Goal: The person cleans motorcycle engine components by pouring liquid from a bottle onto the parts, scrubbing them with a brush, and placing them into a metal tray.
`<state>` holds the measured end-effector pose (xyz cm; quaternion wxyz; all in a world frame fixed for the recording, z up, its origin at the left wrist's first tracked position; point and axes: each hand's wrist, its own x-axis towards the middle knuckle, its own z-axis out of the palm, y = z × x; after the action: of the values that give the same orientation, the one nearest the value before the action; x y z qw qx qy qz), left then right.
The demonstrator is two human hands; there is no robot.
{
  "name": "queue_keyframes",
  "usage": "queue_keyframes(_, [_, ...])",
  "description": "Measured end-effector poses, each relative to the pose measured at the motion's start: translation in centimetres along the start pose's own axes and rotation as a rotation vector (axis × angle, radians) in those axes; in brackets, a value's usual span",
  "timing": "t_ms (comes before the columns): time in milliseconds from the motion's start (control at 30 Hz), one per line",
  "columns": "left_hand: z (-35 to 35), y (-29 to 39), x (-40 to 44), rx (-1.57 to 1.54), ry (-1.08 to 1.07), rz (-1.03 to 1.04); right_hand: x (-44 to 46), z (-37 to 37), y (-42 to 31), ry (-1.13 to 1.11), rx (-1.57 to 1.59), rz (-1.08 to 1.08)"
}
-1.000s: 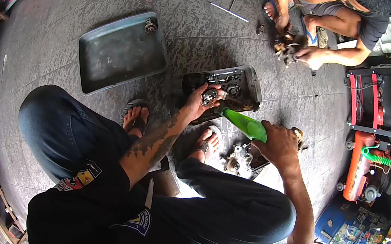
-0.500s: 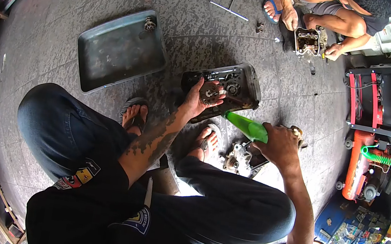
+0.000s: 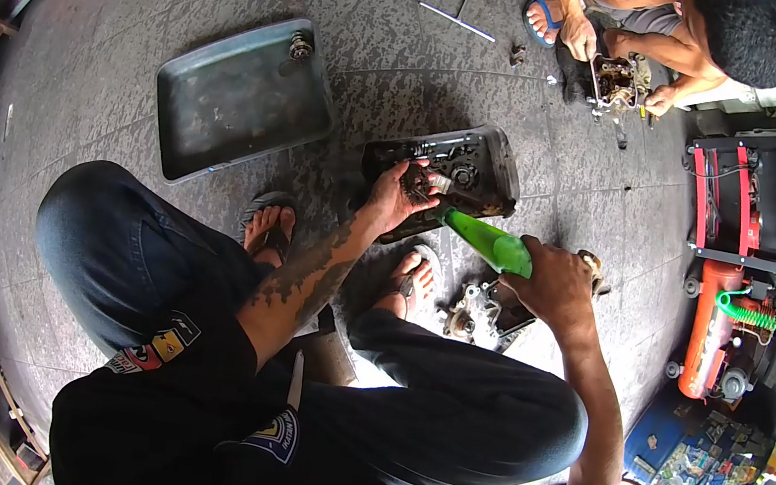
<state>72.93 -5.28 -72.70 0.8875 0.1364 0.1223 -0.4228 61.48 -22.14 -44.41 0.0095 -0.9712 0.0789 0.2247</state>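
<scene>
A round toothed metal part (image 3: 416,184) rests in my left hand (image 3: 395,198), whose fingers curl round it over the near left side of a dark tray (image 3: 510,176). That tray holds several small metal parts in dark liquid. My right hand (image 3: 553,282) grips a green bottle (image 3: 488,242) by its wide end. The bottle is tilted, its neck pointing left toward the tray and close to my left fingers. Below the bottle, a metal engine casing (image 3: 469,315) lies on the floor.
A larger grey tray (image 3: 243,105) with a small metal part stands at the left. Top right, another person's hands (image 3: 579,35) are at an engine part (image 3: 621,82). A red-and-black tool rack (image 3: 743,200) and an orange tank (image 3: 711,331) stand at the right.
The toothed part has turned in my left hand, now seen more edge-on. My right hand stays nearly in place with the bottle. The other person's head has moved lower over the engine part.
</scene>
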Motion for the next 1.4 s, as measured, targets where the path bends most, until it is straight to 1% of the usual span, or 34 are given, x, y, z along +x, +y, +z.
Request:
queue_keyframes(33, [0.3,0.0,-0.1,-0.001,0.000,0.001,-0.1,-0.1,-0.1,0.000,-0.001,0.000])
queue_keyframes(100, [0.9,0.1,-0.3,0.170,0.161,0.033,-0.1,-0.3,-0.3,-0.005,0.007,0.032])
queue_keyframes(133, [1.5,0.1,-0.5,0.169,0.161,0.034,-0.1,-0.3,-0.2,-0.004,0.005,0.030])
queue_keyframes(200, [2.6,0.2,-0.9,0.208,0.232,0.068,-0.2,-0.1,0.0,0.024,-0.030,-0.006])
queue_keyframes(333, [2.9,0.3,-1.0,0.291,0.216,0.046,-0.3,-0.2,0.1,0.012,-0.036,0.006])
queue_keyframes(400, [2.9,0.2,-1.1,0.363,0.302,0.073,-0.3,-0.3,0.1,0.010,-0.034,0.026])
queue_keyframes(500, [3.1,0.5,-1.2,0.380,0.329,0.029,-0.4,-0.4,0.1,0.047,-0.062,0.038])
queue_keyframes(633, [2.4,0.2,-0.9,0.348,0.314,0.042,-0.3,-0.6,0.1,0.048,-0.083,0.039])
queue_keyframes(700, [2.0,0.2,-0.8,0.319,0.274,0.018,-0.4,-0.6,0.1,0.060,-0.082,0.044])
queue_keyframes(800, [1.7,0.0,-0.6,0.298,0.300,0.039,-0.1,-0.6,0.0,0.060,-0.052,0.078])
queue_keyframes(933, [1.6,-0.1,-0.7,0.303,0.287,0.043,0.0,-0.5,0.1,0.058,-0.038,0.076])
queue_keyframes(1133, [2.0,0.0,-0.6,0.277,0.322,0.042,0.2,-0.5,0.4,0.070,-0.049,0.084])
queue_keyframes(1200, [1.6,0.0,-0.5,0.267,0.206,0.056,0.0,-0.4,0.6,0.066,-0.039,0.082])
queue_keyframes(1333, [1.8,0.0,-0.3,0.243,0.201,0.082,-0.5,-0.5,0.5,0.046,-0.081,0.088])
queue_keyframes(1400, [2.2,0.2,-0.5,0.229,0.177,0.090,-0.6,-0.3,0.5,0.005,-0.093,0.053])
